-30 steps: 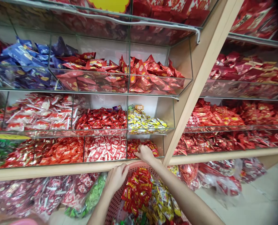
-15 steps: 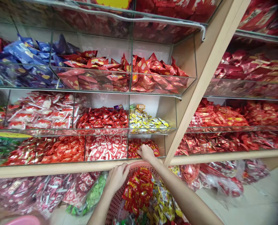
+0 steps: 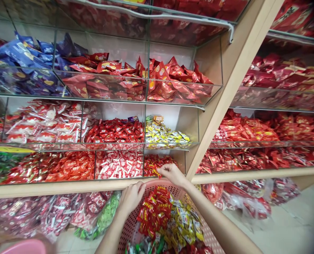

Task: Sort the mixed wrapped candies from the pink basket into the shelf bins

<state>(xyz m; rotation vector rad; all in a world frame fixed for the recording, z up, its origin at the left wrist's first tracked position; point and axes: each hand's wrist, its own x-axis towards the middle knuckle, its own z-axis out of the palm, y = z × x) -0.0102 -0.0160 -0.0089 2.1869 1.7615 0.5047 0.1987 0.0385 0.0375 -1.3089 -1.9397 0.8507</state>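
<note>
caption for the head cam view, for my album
Left hand on a pink basket rim, right hand at a bin of red sweets

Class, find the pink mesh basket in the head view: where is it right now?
The pink mesh basket sits bottom centre of the head view, below the wooden shelf edge, the left hand at its rim.

I see a pink basket [image 3: 131, 225] with a perforated lattice pattern. Its sweet packets [image 3: 154, 208] are red and yellow; the packets upper left [image 3: 21, 53] are blue.
</note>
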